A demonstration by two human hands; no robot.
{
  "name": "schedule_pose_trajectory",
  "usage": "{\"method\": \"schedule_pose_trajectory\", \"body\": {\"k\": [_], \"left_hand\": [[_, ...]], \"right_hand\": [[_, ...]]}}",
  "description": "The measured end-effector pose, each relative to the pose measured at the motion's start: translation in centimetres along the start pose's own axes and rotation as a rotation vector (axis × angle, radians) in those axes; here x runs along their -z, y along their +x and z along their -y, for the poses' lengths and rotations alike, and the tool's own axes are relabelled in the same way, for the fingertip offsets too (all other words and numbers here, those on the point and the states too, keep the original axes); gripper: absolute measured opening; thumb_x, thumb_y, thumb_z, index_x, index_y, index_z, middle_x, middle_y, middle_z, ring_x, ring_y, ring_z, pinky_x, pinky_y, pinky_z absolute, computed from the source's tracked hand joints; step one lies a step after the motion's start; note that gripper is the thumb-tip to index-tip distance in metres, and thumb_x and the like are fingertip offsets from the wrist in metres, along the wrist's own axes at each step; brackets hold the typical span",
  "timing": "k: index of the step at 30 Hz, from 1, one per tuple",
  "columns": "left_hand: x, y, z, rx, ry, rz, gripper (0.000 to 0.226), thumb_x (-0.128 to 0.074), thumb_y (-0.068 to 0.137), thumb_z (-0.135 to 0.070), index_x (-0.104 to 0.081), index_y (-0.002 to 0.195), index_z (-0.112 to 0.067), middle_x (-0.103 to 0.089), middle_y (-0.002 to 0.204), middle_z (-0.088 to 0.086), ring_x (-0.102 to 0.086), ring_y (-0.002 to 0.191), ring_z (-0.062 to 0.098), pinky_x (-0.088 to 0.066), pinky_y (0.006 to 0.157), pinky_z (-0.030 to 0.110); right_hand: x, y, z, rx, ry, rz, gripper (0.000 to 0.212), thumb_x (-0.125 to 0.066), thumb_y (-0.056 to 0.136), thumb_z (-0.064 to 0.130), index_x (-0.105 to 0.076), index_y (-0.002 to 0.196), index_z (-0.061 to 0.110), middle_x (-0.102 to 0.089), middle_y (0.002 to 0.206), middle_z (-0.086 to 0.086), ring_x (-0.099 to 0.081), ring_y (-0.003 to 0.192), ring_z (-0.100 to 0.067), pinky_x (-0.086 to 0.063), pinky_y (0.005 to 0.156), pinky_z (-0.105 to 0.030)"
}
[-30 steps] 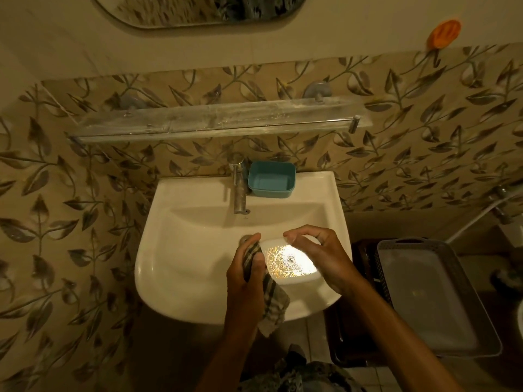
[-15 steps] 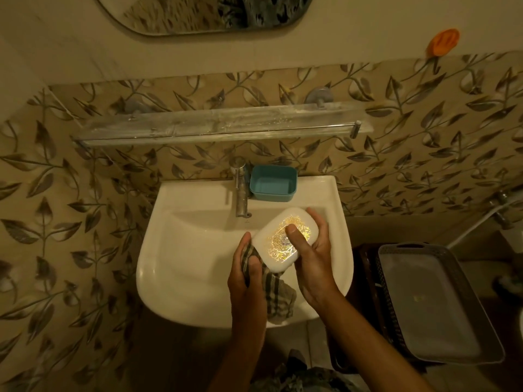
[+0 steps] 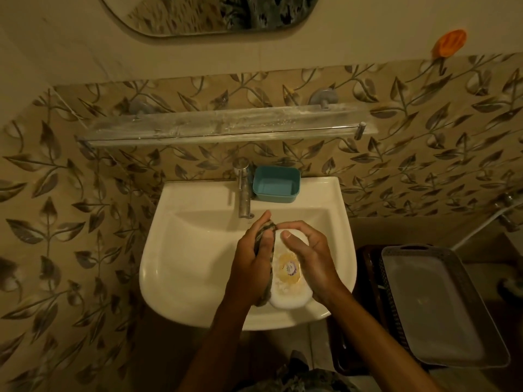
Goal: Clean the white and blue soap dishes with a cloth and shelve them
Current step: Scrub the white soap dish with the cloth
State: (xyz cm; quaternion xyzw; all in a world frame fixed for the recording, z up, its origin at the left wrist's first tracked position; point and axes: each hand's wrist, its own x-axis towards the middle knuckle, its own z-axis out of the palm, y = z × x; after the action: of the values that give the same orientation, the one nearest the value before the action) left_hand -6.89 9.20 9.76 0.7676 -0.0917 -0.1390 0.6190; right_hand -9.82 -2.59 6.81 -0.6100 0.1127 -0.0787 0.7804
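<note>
The white soap dish (image 3: 288, 278) is held over the front half of the sink (image 3: 175, 250). The right hand (image 3: 314, 258) grips it along its right side, thumb laid across the far end and fingers curled beneath. The left hand (image 3: 249, 264) holds the striped cloth (image 3: 268, 232) bunched in curled fingers and presses it against the dish's left edge. The blue soap dish (image 3: 276, 186) stands on the sink's back ledge, just right of the tap (image 3: 243, 190), apparently not yet wiped.

Probable faults and causes:

- Slip: the dish looks smooth and is held from one side only; a firm lengthwise stroke of the cloth may push it out of the grip; a fall onto the ceramic could chip or crack it.
- Separation: the decorated top appears to be a lid; whether it latches cannot be told; a grip on one half alone may let the other drop.
- Collision: the lift to the shelf (image 3: 220, 125) passes near the tap and the blue dish; a careless reach may knock the blue dish off the ledge.
- Re-soiling: the shelf surface looks streaked with pale residue, which may mark a cleaned dish; the front rail must also be cleared on placement.
- Missed dirt: the light is dim and warm; faint film may go unseen.
</note>
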Motion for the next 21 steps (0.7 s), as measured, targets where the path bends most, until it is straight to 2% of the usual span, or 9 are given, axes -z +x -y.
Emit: {"method": "schedule_pose_trajectory", "body": {"k": [2,5,7,8,11,13,16,19,21], "left_hand": [[-0.4,-0.3,0.3,0.007,0.014,0.009,0.043,-0.038,0.100,-0.021,-0.037,0.143,-0.025,-0.048,0.141,0.001,-0.051,0.123,0.012,-0.046,0.103,0.032],[-1.5,-2.0,1.6,0.075,0.013,0.049,0.043,-0.037,0.101,-0.021,-0.033,0.143,-0.027,-0.046,0.136,-0.007,-0.051,0.111,-0.007,-0.044,0.087,0.004],[-2.2,-3.1,2.4,0.118,0.020,0.046,0.042,-0.035,0.101,-0.023,-0.031,0.141,-0.034,-0.045,0.128,-0.018,-0.047,0.101,-0.022,-0.037,0.076,-0.006],[-2.4,-3.4,2.7,0.130,0.017,0.041,0.042,-0.035,0.101,-0.024,-0.031,0.140,-0.036,-0.045,0.126,-0.020,-0.045,0.101,-0.024,-0.036,0.076,-0.006],[-2.3,-2.8,2.6,0.133,0.016,0.030,0.041,-0.034,0.101,-0.021,-0.035,0.141,-0.029,-0.051,0.125,-0.011,-0.050,0.110,-0.009,-0.041,0.079,-0.001],[-1.8,-1.9,2.1,0.126,0.010,0.009,0.041,-0.034,0.101,-0.020,-0.035,0.142,-0.026,-0.053,0.126,-0.004,-0.056,0.111,0.003,-0.047,0.083,0.007],[-0.8,-0.5,1.4,0.101,0.039,-0.009,0.041,-0.034,0.101,-0.023,-0.036,0.141,-0.029,-0.052,0.134,0.009,-0.055,0.118,0.020,-0.048,0.101,0.038],[-0.6,0.1,1.0,0.077,0.047,-0.010,0.040,-0.035,0.101,-0.022,-0.038,0.140,-0.028,-0.052,0.136,0.011,-0.054,0.120,0.024,-0.045,0.103,0.046],[-0.9,-0.1,1.0,0.076,0.043,-0.018,0.040,-0.035,0.101,-0.022,-0.038,0.141,-0.028,-0.051,0.136,0.010,-0.054,0.121,0.023,-0.045,0.104,0.045]], "right_hand": [[0.1,0.6,0.2,0.033,0.035,-0.136,0.012,-0.061,0.087,0.021,-0.071,0.092,0.024,-0.071,0.094,-0.009,-0.069,0.090,-0.030,-0.059,0.077,-0.042],[0.8,1.6,0.5,0.029,0.138,-0.389,0.015,-0.060,0.090,0.010,-0.071,0.091,0.019,-0.071,0.092,-0.004,-0.067,0.088,-0.023,-0.058,0.071,-0.033],[1.3,1.9,0.5,0.013,0.140,-0.431,0.014,-0.061,0.090,0.009,-0.072,0.089,0.017,-0.070,0.089,-0.002,-0.065,0.086,-0.020,-0.056,0.070,-0.031],[1.5,1.9,0.3,-0.004,0.111,-0.404,0.015,-0.060,0.090,0.009,-0.072,0.088,0.017,-0.070,0.088,-0.002,-0.065,0.085,-0.020,-0.056,0.070,-0.032],[1.7,1.4,-0.2,-0.069,0.056,-0.235,0.018,-0.057,0.090,0.009,-0.072,0.087,0.019,-0.072,0.088,-0.002,-0.067,0.085,-0.022,-0.056,0.068,-0.030],[1.7,1.1,-0.6,-0.096,0.038,-0.091,0.013,-0.059,0.089,0.017,-0.071,0.090,0.018,-0.071,0.093,-0.008,-0.068,0.089,-0.030,-0.057,0.074,-0.038],[1.4,0.8,-1.0,-0.084,-0.036,0.060,0.020,-0.059,0.084,0.027,-0.070,0.095,0.015,-0.071,0.096,-0.013,-0.068,0.092,-0.033,-0.056,0.079,-0.042],[1.3,0.8,-0.8,-0.034,-0.066,0.108,0.019,-0.059,0.085,0.025,-0.070,0.095,0.014,-0.071,0.094,-0.011,-0.069,0.089,-0.027,-0.055,0.077,-0.034],[1.4,1.1,-0.4,-0.009,-0.056,0.076,0.017,-0.058,0.085,0.022,-0.072,0.092,0.016,-0.072,0.093,-0.010,-0.068,0.087,-0.028,-0.056,0.076,-0.036]]}}
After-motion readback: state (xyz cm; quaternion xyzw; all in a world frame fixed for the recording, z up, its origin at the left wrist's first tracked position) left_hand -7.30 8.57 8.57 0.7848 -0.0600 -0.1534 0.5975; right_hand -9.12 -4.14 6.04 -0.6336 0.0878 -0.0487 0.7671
